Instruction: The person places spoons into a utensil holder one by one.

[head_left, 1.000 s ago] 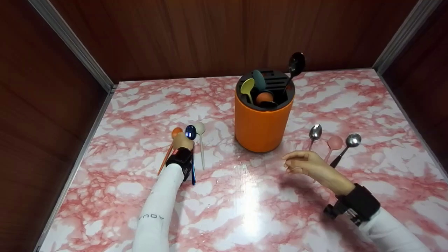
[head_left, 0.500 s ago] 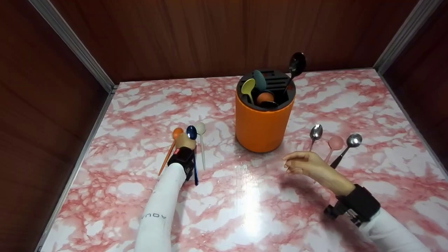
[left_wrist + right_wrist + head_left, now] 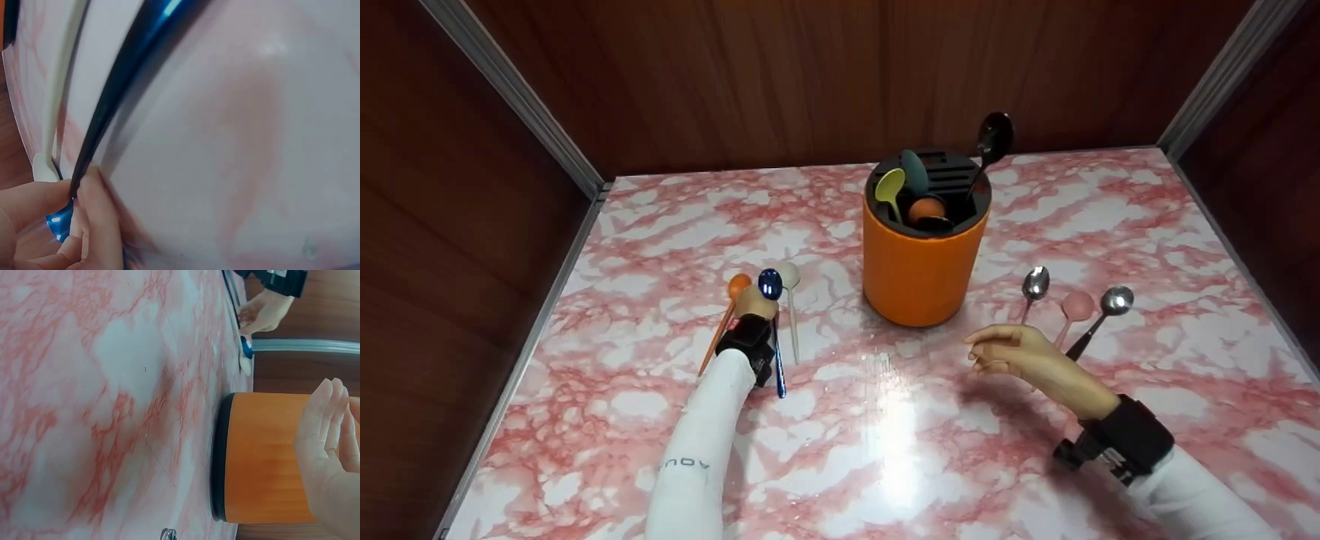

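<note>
My left hand (image 3: 756,303) pinches a shiny blue spoon (image 3: 770,284) near its bowl, between thumb and fingers. In the left wrist view the spoon's dark blue handle (image 3: 107,101) runs up from the fingertips, just over the table. An orange spoon (image 3: 739,286) lies left of this hand and a cream spoon (image 3: 790,275) right of it. My right hand (image 3: 1011,349) hovers with relaxed, slightly bent fingers and holds nothing. Close by it lie a silver spoon (image 3: 1036,283), a pink spoon (image 3: 1078,306) and a dark-handled silver spoon (image 3: 1116,301), their handles partly hidden.
An orange cylindrical utensil holder (image 3: 919,277) with a black slotted top stands between the hands. Yellow-green (image 3: 890,185), teal (image 3: 914,172), orange and black spoons (image 3: 996,139) stick out of it. Brown panels enclose the marbled table (image 3: 840,450) at the back and sides.
The blue spoon's handle end has swung slightly to the right while the left hand keeps its pinch. The right hand stays where it was.
</note>
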Demonstrator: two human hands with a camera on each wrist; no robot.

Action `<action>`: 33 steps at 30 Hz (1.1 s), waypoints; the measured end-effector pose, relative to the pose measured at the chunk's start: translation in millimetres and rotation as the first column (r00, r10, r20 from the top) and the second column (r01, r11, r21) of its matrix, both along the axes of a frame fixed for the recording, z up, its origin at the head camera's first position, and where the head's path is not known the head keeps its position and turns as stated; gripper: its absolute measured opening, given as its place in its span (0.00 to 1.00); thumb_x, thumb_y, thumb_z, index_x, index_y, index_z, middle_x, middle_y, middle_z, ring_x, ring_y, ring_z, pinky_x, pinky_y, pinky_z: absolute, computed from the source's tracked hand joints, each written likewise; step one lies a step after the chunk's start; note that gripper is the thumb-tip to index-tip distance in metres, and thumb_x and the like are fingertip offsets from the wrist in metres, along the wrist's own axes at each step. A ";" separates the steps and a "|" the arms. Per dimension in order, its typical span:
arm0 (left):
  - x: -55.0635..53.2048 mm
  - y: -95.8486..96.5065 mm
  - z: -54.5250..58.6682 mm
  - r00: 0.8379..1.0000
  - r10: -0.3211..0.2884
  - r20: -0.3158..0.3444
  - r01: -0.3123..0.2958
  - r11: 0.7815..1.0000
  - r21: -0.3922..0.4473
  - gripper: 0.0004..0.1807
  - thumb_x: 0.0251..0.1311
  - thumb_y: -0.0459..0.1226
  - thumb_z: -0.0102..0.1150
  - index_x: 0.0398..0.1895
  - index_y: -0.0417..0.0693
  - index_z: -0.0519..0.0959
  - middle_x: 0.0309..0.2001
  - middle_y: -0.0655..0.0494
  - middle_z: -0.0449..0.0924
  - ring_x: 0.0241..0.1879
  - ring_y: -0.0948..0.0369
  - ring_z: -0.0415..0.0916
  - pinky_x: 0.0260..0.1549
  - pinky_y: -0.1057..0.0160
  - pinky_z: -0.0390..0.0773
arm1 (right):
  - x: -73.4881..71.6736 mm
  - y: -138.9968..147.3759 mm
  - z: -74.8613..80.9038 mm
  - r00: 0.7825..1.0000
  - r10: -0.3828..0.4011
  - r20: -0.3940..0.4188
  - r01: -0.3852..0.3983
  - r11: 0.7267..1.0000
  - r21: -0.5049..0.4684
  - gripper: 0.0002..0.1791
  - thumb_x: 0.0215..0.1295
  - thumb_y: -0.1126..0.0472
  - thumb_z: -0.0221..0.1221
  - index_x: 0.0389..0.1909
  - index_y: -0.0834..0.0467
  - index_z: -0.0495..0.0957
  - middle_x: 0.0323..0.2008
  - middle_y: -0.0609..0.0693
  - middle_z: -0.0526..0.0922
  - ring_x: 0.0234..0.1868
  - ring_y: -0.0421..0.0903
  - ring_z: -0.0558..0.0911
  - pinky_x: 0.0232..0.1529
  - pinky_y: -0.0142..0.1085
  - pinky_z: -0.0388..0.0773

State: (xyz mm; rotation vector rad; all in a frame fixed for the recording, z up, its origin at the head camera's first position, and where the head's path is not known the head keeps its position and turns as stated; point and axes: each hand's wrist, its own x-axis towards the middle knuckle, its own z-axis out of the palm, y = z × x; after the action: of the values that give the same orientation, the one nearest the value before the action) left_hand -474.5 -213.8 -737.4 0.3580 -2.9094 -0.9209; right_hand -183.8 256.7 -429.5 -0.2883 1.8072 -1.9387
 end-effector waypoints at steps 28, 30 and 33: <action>125.5 76.6 205.0 0.976 0.078 0.204 -0.218 0.391 0.894 0.09 0.52 0.25 0.65 0.34 0.29 0.76 0.22 0.43 0.79 0.20 0.55 0.80 0.24 0.58 0.86 | -0.7 -2.8 -3.0 1.000 0.007 0.017 -0.007 1.000 -0.019 0.14 0.72 0.67 0.53 0.54 0.70 0.75 0.43 0.50 0.82 0.42 0.43 0.81 0.49 0.34 0.81; 141.7 90.4 229.2 0.971 0.104 0.216 -0.240 0.385 0.891 0.08 0.55 0.25 0.64 0.35 0.29 0.75 0.23 0.44 0.78 0.21 0.56 0.79 0.27 0.59 0.86 | -0.9 -4.0 -3.2 1.000 0.008 0.021 -0.007 1.000 -0.021 0.14 0.72 0.67 0.53 0.53 0.69 0.76 0.43 0.50 0.82 0.42 0.42 0.81 0.49 0.34 0.81; 159.0 104.8 253.3 0.959 0.126 0.255 -0.284 0.395 0.873 0.07 0.60 0.25 0.61 0.39 0.30 0.75 0.26 0.44 0.78 0.24 0.56 0.79 0.34 0.58 0.86 | -0.9 -5.8 -3.5 1.000 0.011 0.020 -0.010 1.000 -0.020 0.13 0.71 0.67 0.53 0.52 0.66 0.77 0.43 0.50 0.82 0.44 0.44 0.81 0.50 0.35 0.80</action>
State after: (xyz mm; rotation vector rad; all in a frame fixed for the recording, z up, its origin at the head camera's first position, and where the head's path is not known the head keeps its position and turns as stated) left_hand -315.5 -109.0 -484.1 0.8344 -2.0186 -2.4404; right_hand -184.7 250.9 -432.9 -0.2835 1.7710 -1.9467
